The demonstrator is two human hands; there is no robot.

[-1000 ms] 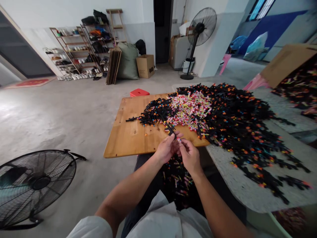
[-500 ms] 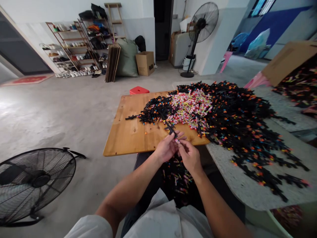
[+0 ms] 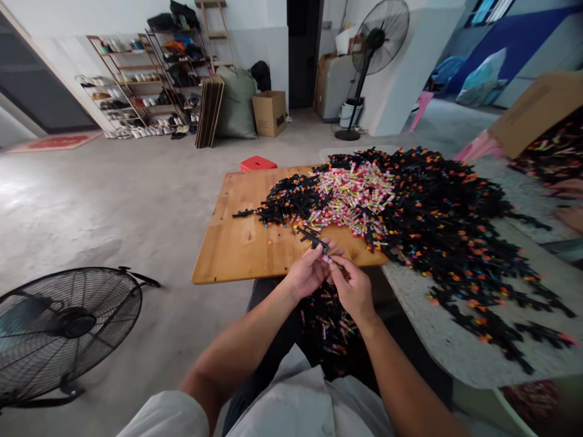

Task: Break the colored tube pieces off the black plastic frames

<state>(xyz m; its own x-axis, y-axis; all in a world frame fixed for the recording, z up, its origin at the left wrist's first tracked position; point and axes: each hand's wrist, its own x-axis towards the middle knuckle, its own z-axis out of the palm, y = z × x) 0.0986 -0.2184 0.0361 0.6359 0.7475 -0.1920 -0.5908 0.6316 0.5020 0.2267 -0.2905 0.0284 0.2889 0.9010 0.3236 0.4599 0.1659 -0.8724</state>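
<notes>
Lying beyond hands (image 3: 304, 276) (image 3: 355, 291) gripping toy gun (image 3: 312, 238) and small piece (image 3: 327, 259): pink tube pile (image 3: 353, 197), black gun heap (image 3: 446, 212)

A makeshift workshop, judging by the heaped black plastic pieces (image 3: 437, 206), pedestal fan (image 3: 376, 39) and bare concrete floor (image 3: 155, 212).

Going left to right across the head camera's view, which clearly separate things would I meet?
Black floor fan → red stool → left hand → right hand → large cardboard box.
</notes>
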